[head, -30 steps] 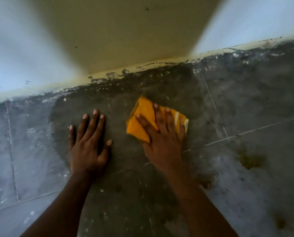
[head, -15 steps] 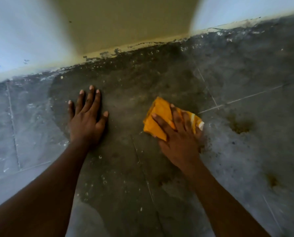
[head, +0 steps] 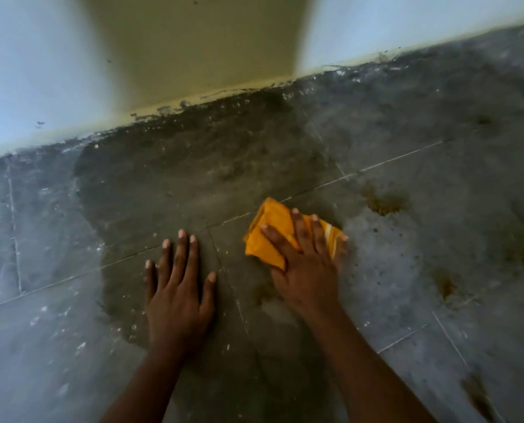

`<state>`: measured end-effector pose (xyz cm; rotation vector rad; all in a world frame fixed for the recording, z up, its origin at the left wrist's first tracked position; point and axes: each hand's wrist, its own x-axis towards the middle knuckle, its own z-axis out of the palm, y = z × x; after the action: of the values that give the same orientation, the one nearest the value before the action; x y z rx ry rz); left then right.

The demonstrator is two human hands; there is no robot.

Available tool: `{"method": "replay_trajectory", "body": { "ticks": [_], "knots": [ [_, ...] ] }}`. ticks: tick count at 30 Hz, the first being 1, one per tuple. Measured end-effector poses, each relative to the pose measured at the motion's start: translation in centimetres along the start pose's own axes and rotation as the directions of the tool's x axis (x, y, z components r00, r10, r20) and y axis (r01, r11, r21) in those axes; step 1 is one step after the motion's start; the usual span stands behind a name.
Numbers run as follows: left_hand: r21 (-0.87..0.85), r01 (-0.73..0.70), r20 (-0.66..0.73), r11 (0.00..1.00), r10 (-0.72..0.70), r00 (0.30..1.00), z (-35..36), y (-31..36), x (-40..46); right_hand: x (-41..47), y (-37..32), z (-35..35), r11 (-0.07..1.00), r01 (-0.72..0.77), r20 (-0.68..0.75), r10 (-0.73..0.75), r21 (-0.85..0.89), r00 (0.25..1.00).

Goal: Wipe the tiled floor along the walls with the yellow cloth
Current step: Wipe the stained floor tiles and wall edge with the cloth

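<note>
Across the upper part of the frame runs a pale painted wall (head: 41,71), with a yellowish band in the middle and a cream skirting edge meeting the grey tiled floor (head: 437,270). Nothing stands between the hands and the wall; the floor there is bare. A darker, damp-looking patch (head: 178,178) covers the centre tiles, flecked with white specks. Rust-brown stains counted on the right side: at least three, the clearest (head: 384,203) at right of centre. Hands: two. The left hand (head: 178,294) lies flat on the floor at lower centre, fingers spread, holding nothing. The right hand (head: 306,267) presses palm-down with fingers extended on one crumpled yellow-orange cloth (head: 270,236), just right of centre, well short of the wall. The cloth is bunched in folds, with pale stripes at its right edge.
</note>
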<state>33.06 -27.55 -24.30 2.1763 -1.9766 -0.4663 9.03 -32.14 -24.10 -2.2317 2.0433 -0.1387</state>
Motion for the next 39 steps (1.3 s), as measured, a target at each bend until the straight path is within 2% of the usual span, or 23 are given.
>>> {"method": "replay_trajectory", "body": {
  "ticks": [1, 3, 4, 5, 8, 10, 12, 13, 14, 16, 18, 19, 21, 23, 25, 27, 29, 31, 33, 34, 36, 39],
  "knots": [
    [0.006, -0.005, -0.017, 1.000, 0.006, 1.000, 0.1, -0.1, -0.2, 1.6, 0.8, -0.1, 0.994, -0.113, -0.013, 0.113, 0.003, 0.994],
    [0.001, -0.014, -0.042, 1.000, 0.015, 0.999, 0.8, -0.3, 0.1, 5.7, 0.5, 0.4, 0.930, -0.360, -0.056, 0.364, 0.077, 0.930],
    [0.000, -0.025, -0.066, 1.000, 0.025, 0.998, 0.5, -0.4, 0.4, 7.2, -0.9, 0.2, 0.905, -0.410, -0.097, 0.421, 0.110, 0.902],
    [0.007, -0.027, -0.072, 1.000, 0.028, 0.997, 0.7, -0.4, 0.4, 7.9, -2.2, 0.5, 0.908, -0.403, -0.137, 0.416, 0.118, 0.899],
    [0.014, -0.032, -0.070, 0.999, 0.033, 0.997, 0.5, -0.4, 0.3, 4.9, -4.1, 1.4, 0.991, -0.126, -0.137, 0.130, 0.042, 0.982],
    [0.016, -0.027, -0.051, 1.000, 0.028, 0.998, 0.3, -0.3, 0.3, 1.1, -3.1, 0.9, 0.999, 0.048, -0.076, -0.048, -0.004, 0.996],
    [-0.004, -0.016, -0.049, 1.000, 0.016, 0.999, 0.0, -0.3, 0.2, -1.9, -1.0, 0.6, 0.992, 0.119, -0.025, -0.120, -0.042, 0.992],
    [-0.008, -0.013, -0.051, 1.000, 0.012, 0.999, 0.0, -0.3, 0.2, -2.3, 0.3, 0.4, 0.992, 0.107, -0.007, -0.108, -0.065, 0.994],
    [-0.007, -0.013, -0.047, 1.000, 0.013, 0.999, 0.0, -0.2, 0.3, -2.1, 1.6, 0.4, 0.996, 0.049, 0.008, -0.049, -0.070, 0.999],
    [-0.004, -0.026, -0.055, 1.000, 0.026, 0.998, 0.3, -0.4, 0.3, -0.2, 2.3, 0.3, 0.984, -0.176, -0.018, 0.176, -0.031, 0.984],
    [-0.001, -0.024, -0.066, 1.000, 0.024, 0.998, 0.5, -0.5, 0.3, 2.6, 0.2, 0.5, 0.915, -0.400, -0.041, 0.403, 0.058, 0.914],
    [0.006, -0.026, -0.067, 1.000, 0.026, 0.997, 0.6, -0.6, 0.4, 3.7, -1.4, 0.7, 0.891, -0.443, -0.031, 0.448, 0.095, 0.894],
    [0.021, -0.026, -0.072, 0.999, 0.028, 0.997, 0.8, -0.5, 0.5, 3.5, -4.4, 1.1, 0.938, -0.336, -0.066, 0.342, 0.086, 0.937],
    [0.026, -0.026, -0.086, 0.999, 0.029, 0.996, 0.8, -0.5, 0.5, 0.5, -5.5, 1.4, 0.996, -0.084, -0.094, 0.087, 0.033, 0.992],
    [0.026, -0.022, -0.098, 0.999, 0.025, 0.995, 0.8, -0.5, 0.3, -2.9, -4.0, 1.4, 0.996, 0.088, -0.074, -0.088, -0.003, 0.993],
    [0.026, -0.037, -0.066, 0.999, 0.038, 0.997, 0.6, -0.4, 0.4, -4.4, -1.0, 1.2, 0.997, 0.072, -0.063, -0.073, -0.028, 0.995],
    [0.028, -0.039, -0.066, 0.999, 0.041, 0.997, 0.6, -0.5, 0.6, -3.3, 0.5, 1.0, 0.995, -0.097, -0.074, 0.097, 0.004, 0.993],
    [0.015, -0.032, -0.063, 0.999, 0.032, 0.997, 0.6, -0.5, 0.4, -1.3, -1.3, 0.7, 0.950, -0.310, -0.056, 0.312, 0.032, 0.948],
    [0.019, -0.028, -0.074, 0.999, 0.029, 0.997, 0.5, -0.3, 0.4, 0.2, -4.3, 0.7, 0.921, -0.385, -0.016, 0.386, 0.067, 0.922],
    [0.023, -0.022, -0.069, 1.000, 0.023, 0.997, 0.6, -0.3, 0.5, 0.4, -5.6, 0.9, 0.931, -0.355, -0.005, 0.356, 0.084, 0.934],
    [0.024, -0.021, -0.075, 1.000, 0.022, 0.997, 0.6, -0.4, 0.4, -0.9, -6.5, 1.2, 0.980, -0.188, -0.036, 0.191, 0.068, 0.981],
    [0.008, -0.036, -0.077, 0.999, 0.036, 0.996, 0.5, -0.3, 0.5, -4.4, -4.4, 1.4, 0.999, 0.044, -0.070, -0.043, 0.016, 0.997]
  ]
}}
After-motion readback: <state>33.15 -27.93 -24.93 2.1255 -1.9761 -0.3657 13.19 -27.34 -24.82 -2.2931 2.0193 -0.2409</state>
